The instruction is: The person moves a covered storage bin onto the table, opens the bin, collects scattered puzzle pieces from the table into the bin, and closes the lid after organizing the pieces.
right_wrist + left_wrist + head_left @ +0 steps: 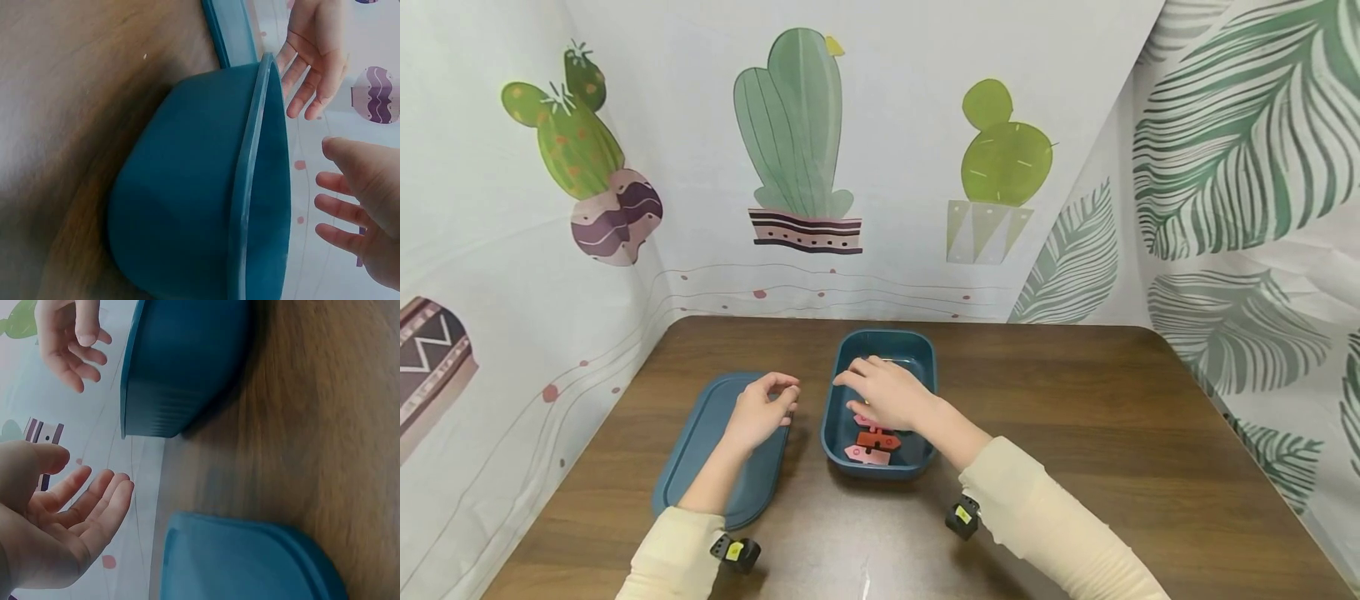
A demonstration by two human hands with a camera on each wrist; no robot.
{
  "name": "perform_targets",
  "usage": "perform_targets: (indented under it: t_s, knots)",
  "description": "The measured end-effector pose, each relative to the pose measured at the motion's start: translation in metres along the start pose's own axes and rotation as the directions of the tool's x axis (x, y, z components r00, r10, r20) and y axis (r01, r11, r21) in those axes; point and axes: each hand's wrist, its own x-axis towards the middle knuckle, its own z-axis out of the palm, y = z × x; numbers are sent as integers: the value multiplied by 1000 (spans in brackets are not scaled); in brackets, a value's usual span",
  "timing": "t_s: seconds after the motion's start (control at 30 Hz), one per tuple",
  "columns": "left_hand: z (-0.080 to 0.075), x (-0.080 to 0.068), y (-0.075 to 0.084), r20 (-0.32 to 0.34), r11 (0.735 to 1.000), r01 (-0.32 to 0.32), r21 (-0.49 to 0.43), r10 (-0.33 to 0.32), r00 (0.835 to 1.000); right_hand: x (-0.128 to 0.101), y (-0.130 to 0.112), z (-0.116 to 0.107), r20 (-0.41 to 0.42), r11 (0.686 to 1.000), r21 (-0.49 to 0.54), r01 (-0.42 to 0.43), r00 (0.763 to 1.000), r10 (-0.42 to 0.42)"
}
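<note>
A blue plastic box (833, 433) stands uncovered on the table, with several small arrow-ended puzzle pieces inside. Among them are a red piece (877, 441) and a pink piece (868, 455); others lie partly under the right hand. My right hand (883, 393) hovers over the box, fingers spread and slightly bent, with nothing visible in it. Over the blue lid (700, 450), left of the box, is my left hand (762, 410). Its fingers are loosely bent, and in the left wrist view the palm (56, 544) holds nothing.
The brown wooden table (1060, 400) extends to both sides of the box. Behind it hangs a white cloth (902, 167) printed with cacti and leaves. Each forearm carries a small black camera, one at the left wrist (736, 552) and one at the right wrist (962, 517).
</note>
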Motion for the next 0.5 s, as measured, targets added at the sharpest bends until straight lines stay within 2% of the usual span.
perform_targets:
  t_s: [0.2,0.5]
  knots:
    - [-11,-4,-4,-2,998,-22,56,22,1000,5,-8,2,30,999,7,-36,999,36]
    - [-29,-8,-9,-21,989,-58,134,61,998,14,-18,3,29,997,31,-76,997,75]
